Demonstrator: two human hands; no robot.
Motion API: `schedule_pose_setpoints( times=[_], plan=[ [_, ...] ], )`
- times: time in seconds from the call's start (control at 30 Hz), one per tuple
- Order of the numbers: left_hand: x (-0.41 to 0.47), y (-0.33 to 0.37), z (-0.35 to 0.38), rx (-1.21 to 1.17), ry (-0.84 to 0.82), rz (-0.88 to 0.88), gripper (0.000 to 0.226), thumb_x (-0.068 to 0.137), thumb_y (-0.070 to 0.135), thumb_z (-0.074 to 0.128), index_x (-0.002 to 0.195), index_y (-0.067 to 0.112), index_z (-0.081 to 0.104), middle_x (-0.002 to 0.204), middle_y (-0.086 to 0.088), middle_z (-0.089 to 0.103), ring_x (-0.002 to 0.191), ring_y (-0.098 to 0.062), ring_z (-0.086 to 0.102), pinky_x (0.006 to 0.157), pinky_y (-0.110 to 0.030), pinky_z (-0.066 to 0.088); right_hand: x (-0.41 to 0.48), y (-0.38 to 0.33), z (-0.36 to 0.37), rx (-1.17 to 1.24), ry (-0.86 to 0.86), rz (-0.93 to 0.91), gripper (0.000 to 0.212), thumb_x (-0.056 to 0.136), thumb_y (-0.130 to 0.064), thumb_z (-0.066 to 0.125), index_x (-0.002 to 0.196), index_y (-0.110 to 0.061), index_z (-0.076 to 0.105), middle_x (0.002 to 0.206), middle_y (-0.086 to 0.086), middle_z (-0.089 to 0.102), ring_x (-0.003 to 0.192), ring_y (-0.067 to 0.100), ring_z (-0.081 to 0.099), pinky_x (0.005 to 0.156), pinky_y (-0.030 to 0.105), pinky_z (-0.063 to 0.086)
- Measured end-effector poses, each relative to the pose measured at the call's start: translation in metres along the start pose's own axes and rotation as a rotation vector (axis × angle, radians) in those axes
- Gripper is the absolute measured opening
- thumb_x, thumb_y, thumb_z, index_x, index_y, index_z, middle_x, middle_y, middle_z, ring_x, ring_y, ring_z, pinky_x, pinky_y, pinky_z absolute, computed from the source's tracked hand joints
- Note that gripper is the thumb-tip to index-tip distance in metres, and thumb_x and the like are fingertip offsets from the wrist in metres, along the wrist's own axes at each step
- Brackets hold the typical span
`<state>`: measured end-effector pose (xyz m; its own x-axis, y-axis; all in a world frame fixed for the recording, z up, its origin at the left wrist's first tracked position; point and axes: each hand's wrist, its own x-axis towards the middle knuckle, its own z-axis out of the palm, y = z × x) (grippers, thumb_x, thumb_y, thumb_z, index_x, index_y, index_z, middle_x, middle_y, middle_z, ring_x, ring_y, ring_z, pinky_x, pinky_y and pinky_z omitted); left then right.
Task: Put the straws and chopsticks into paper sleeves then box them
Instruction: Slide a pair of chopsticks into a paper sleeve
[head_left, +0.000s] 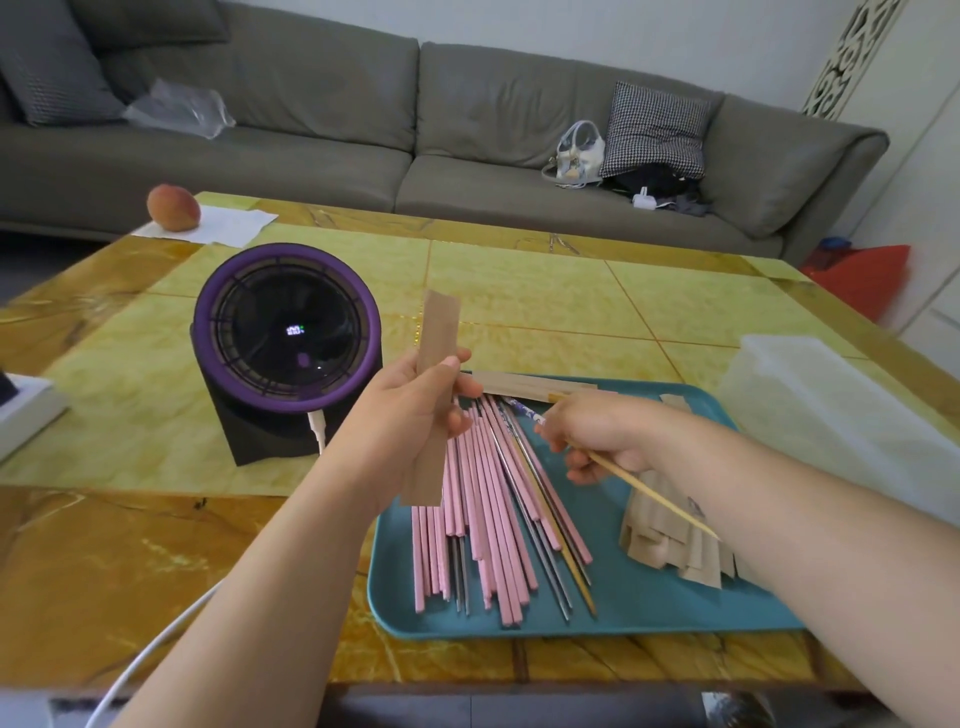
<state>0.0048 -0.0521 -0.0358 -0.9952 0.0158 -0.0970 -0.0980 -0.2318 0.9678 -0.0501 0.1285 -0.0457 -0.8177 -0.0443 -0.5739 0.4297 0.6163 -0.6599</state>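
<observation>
My left hand pinches a brown paper sleeve and holds it upright above the left end of the teal tray. My right hand grips a thin wooden chopstick over the tray, its tip pointing back toward me. A fan of pink straws mixed with metal and wooden sticks lies on the tray. A stack of empty paper sleeves sits on the tray's right part, half hidden by my right forearm. More sleeves lie along the tray's far edge.
A clear plastic box stands to the right of the tray. A purple-rimmed black fan with a white cable stands on the left of the yellow table. A peach rests on paper at the far left corner. Behind is a grey sofa.
</observation>
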Motion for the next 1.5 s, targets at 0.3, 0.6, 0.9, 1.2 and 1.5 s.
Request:
schedule_pose_setpoints(
  times=[0.3,0.6,0.9,1.2,1.5],
  plan=[
    [0.0,0.001,0.002,-0.026,0.006,-0.005,0.014,0.096,0.019,0.05,0.105,0.018,0.06,0.063,0.007,0.064,0.045,-0.005,0.048,0.084,-0.039,0.047,-0.002,-0.01,0.026,-0.619,0.129,-0.157,0.012,0.088,-0.007,0.043,0.084,-0.008,0.054,0.079,0.012,0.055,0.064,0.024,0.054,0.05,0.027,0.044],
    [0.0,0.001,0.001,-0.042,0.001,-0.006,0.013,0.096,0.018,0.05,0.104,0.018,0.06,0.063,0.006,0.063,0.045,-0.005,0.048,0.081,-0.036,0.05,0.004,-0.023,0.027,-0.971,0.185,-0.152,0.029,0.093,-0.016,0.042,0.065,-0.01,0.045,0.059,0.003,0.041,0.05,0.015,0.04,0.045,0.023,0.033],
    [0.002,-0.002,-0.001,-0.008,0.007,0.003,0.015,0.095,0.019,0.051,0.107,0.018,0.06,0.064,0.007,0.064,0.046,-0.005,0.049,0.08,-0.036,0.051,-0.001,-0.038,0.029,-1.021,0.089,-0.044,0.017,0.087,-0.026,0.053,0.078,-0.011,0.055,0.069,0.003,0.052,0.062,0.019,0.052,0.061,0.025,0.045],
    [0.001,-0.001,-0.003,-0.023,0.005,0.008,0.013,0.097,0.018,0.05,0.104,0.018,0.061,0.071,0.001,0.062,0.047,-0.006,0.048,0.078,-0.034,0.051,0.0,-0.032,0.022,-0.673,0.011,0.059,0.019,0.087,-0.021,0.045,0.077,-0.009,0.055,0.069,0.007,0.065,0.046,0.013,0.045,0.051,0.02,0.043],
    [0.003,-0.006,-0.003,0.022,-0.008,0.024,0.015,0.098,0.017,0.047,0.104,0.017,0.061,0.062,0.007,0.061,0.046,-0.007,0.049,0.071,-0.032,0.047,-0.028,-0.021,-0.016,-0.172,-0.183,-0.074,0.011,0.089,-0.01,0.033,0.085,-0.007,0.043,0.044,-0.003,0.049,0.034,0.006,0.024,0.053,0.023,0.046]
  ],
)
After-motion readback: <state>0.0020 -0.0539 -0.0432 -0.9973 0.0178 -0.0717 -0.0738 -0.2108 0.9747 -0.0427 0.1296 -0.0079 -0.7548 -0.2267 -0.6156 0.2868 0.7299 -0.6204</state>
